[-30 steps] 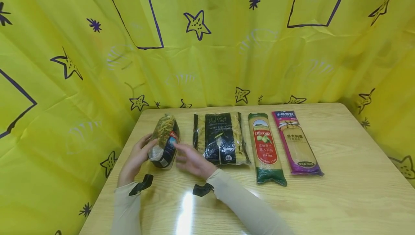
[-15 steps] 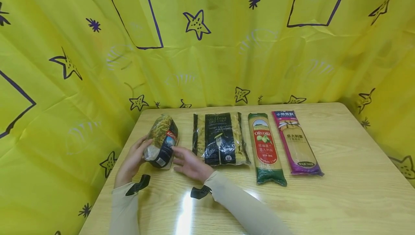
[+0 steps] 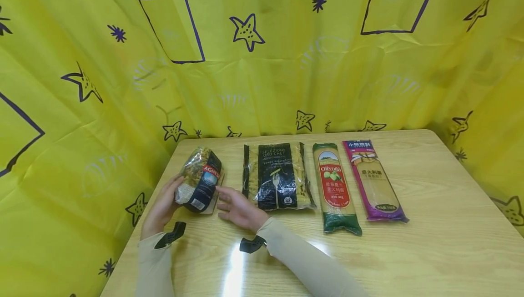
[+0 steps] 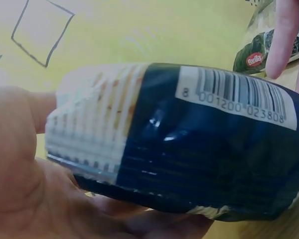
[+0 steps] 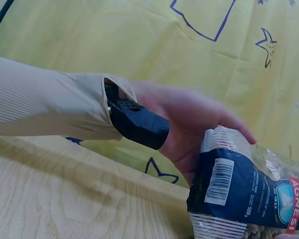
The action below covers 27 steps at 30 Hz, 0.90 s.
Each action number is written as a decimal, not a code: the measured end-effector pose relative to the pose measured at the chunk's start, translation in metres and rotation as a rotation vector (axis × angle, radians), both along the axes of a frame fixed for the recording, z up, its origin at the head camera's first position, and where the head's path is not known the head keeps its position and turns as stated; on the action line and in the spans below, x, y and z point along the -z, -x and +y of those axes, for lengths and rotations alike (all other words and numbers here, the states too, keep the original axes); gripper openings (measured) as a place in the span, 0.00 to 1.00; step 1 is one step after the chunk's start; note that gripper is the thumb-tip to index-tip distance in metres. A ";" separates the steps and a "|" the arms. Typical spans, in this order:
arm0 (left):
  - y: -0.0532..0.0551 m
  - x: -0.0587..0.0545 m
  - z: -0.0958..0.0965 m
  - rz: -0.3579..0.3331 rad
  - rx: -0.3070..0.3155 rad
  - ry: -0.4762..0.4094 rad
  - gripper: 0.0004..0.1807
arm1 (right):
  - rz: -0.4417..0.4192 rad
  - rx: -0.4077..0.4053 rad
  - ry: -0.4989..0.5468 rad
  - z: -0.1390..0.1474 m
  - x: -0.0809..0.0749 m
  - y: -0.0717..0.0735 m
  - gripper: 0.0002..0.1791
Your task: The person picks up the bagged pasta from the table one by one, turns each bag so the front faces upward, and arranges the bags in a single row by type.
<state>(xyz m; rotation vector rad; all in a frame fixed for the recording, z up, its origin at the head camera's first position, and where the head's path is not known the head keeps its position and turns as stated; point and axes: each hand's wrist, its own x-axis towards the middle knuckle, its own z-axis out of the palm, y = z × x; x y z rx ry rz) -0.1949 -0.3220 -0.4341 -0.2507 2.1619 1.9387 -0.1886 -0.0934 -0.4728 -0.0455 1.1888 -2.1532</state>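
Note:
A clear bag of pasta (image 3: 209,179) with a dark blue AGNESI label is tilted over the left part of the table. My left hand (image 3: 160,208) grips it from the left; in the left wrist view, fingers pass beneath the bag (image 4: 214,144), barcode facing the camera. The thumb lies along its side in the right wrist view, where the bag (image 5: 239,184) fills the lower right. My right hand (image 3: 241,208) is at the bag's right side, fingers extended, fingertips at or against its lower edge; firm contact is unclear. Only a bit of a right fingertip shows in the right wrist view.
Right of the hands lie a black-labelled penne bag (image 3: 276,176), a red-and-green Olivoilà spaghetti pack (image 3: 335,188) and a purple-edged noodle pack (image 3: 374,183). A yellow patterned curtain (image 3: 262,83) encloses the wooden table (image 3: 430,242) at the back and sides.
The pasta bag has shifted left and tipped, so its AGNESI label turns more toward the head camera. My left hand moved left with it; my right hand followed slightly.

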 end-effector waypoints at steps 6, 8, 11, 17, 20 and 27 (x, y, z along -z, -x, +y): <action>-0.003 0.009 -0.010 -0.031 -0.036 -0.141 0.39 | -0.006 -0.016 0.005 0.000 -0.001 -0.001 0.48; -0.004 0.014 -0.013 -0.057 -0.043 -0.177 0.39 | -0.010 -0.020 0.003 -0.001 0.000 0.000 0.49; -0.004 0.021 -0.017 -0.083 -0.051 -0.195 0.38 | -0.007 -0.024 -0.003 -0.001 0.002 0.001 0.50; -0.005 0.031 -0.018 -0.089 -0.045 -0.181 0.41 | -0.006 -0.036 -0.005 -0.001 0.004 0.002 0.50; -0.005 0.031 -0.017 -0.094 -0.043 -0.137 0.43 | -0.011 -0.051 0.008 0.000 0.004 0.002 0.50; -0.005 0.027 -0.014 -0.109 -0.057 -0.011 0.47 | -0.009 -0.086 0.048 0.000 0.004 0.000 0.50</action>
